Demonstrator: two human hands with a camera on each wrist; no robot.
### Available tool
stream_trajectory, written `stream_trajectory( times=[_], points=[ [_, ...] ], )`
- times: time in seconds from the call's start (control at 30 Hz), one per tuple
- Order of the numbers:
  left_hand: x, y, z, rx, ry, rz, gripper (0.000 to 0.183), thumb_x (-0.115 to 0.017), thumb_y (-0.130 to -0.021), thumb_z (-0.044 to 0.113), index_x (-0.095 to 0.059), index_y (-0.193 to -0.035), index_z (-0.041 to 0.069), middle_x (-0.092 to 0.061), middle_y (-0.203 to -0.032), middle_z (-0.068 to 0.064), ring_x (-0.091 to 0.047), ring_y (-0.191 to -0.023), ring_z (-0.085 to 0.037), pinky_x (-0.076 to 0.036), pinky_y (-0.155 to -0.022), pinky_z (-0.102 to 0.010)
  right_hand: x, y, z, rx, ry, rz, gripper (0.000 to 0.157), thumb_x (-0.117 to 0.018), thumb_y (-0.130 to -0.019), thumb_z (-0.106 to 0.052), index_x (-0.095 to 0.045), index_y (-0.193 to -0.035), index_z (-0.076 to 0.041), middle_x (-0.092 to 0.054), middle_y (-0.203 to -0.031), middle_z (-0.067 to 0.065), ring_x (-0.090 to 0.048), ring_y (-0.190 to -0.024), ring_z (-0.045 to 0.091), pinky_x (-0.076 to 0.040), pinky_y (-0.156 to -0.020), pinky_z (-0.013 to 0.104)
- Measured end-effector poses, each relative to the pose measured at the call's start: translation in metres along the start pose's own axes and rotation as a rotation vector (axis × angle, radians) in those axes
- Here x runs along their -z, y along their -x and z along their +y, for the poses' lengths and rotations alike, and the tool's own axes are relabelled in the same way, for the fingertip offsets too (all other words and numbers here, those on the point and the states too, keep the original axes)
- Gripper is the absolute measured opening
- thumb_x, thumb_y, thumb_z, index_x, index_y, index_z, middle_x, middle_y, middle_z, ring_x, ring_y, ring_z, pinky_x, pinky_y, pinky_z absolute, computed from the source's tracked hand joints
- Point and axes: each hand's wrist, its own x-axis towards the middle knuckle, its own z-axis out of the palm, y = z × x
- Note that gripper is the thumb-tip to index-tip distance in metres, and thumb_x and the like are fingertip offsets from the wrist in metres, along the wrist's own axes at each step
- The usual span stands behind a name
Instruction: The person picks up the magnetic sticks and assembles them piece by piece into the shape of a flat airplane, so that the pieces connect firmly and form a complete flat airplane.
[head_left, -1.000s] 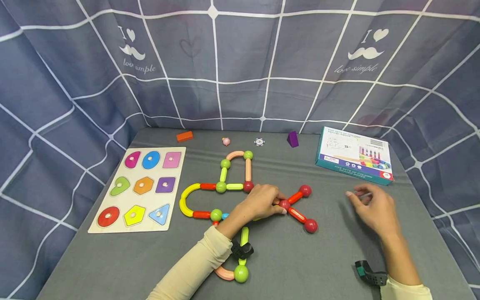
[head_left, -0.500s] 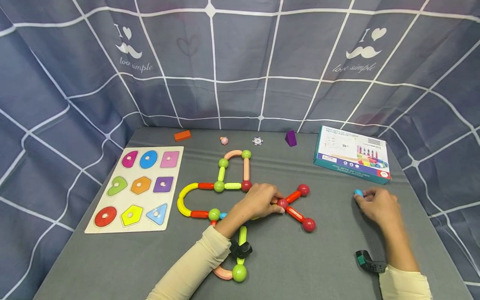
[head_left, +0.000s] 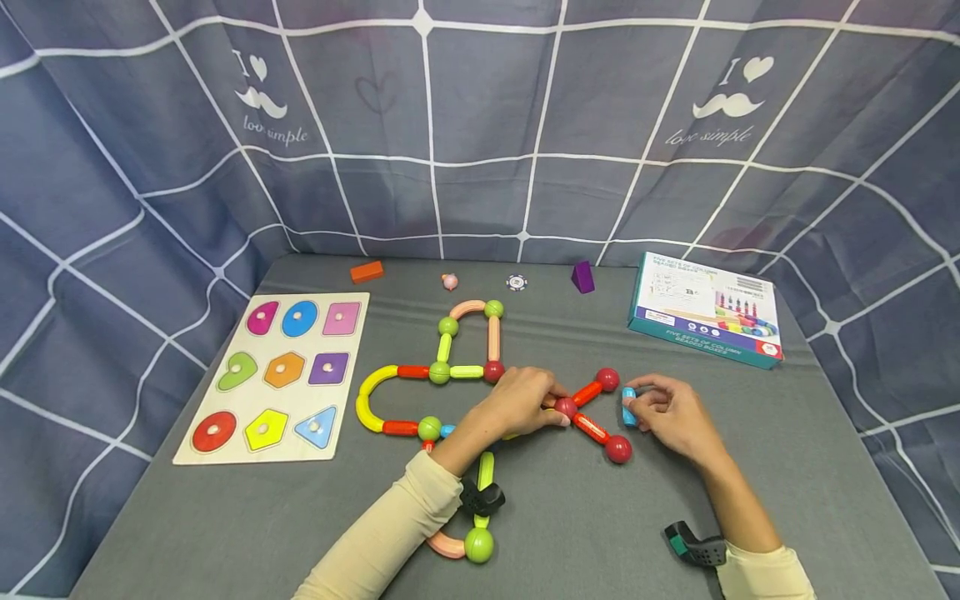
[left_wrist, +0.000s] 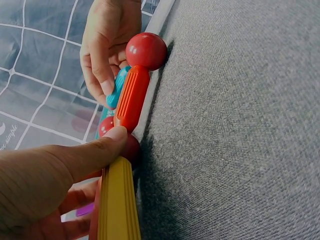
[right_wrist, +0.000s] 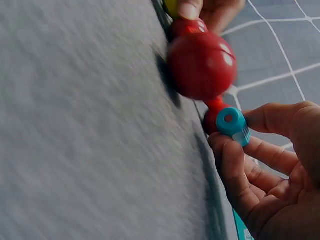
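My left hand (head_left: 525, 402) grips the red ball (head_left: 566, 407) where two red rods (head_left: 591, 428) fork away. In the left wrist view its thumb lies on that joint, with a yellow rod (left_wrist: 119, 205) running back from it. Each red rod ends in a red ball, one far (head_left: 607, 379) and one near (head_left: 618, 449). Just right of these end balls, my right hand (head_left: 671, 417) pinches a short blue rod (head_left: 628, 408) between thumb and fingers. The right wrist view shows a round hole in the end of the blue rod (right_wrist: 231, 122).
The ball-and-rod figure continues left with a yellow curve (head_left: 367, 404) and green balls (head_left: 438, 372). Left of it lies a shape puzzle board (head_left: 247, 396). An orange block (head_left: 367, 272), a chip (head_left: 517, 283), a purple wedge (head_left: 582, 277) and a box (head_left: 705, 308) line the back.
My right hand has picked up the blue rod near the box and carried it left to the red end balls. The left hand stays on the joint.
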Motion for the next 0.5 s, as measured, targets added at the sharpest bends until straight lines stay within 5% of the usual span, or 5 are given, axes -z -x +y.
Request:
stream_trajectory(
  times=[0.5],
  points=[
    [0.002,0.0,0.0,0.002,-0.003,-0.005,0.036,-0.077,-0.078,0.04,-0.073,-0.109,0.022,-0.067,-0.097,0.013,-0.051,-0.078,0.0,-0.039,-0.065,-0.02,-0.013,0.003,-0.003,-0.003,-0.072,-0.078,0.026,-0.072,-0.085,-0.014,-0.063,-0.105,0.0,-0.064,-0.069,0.01,-0.056,-0.054,0.01,-0.049,-0.05,0.029]
  ],
)
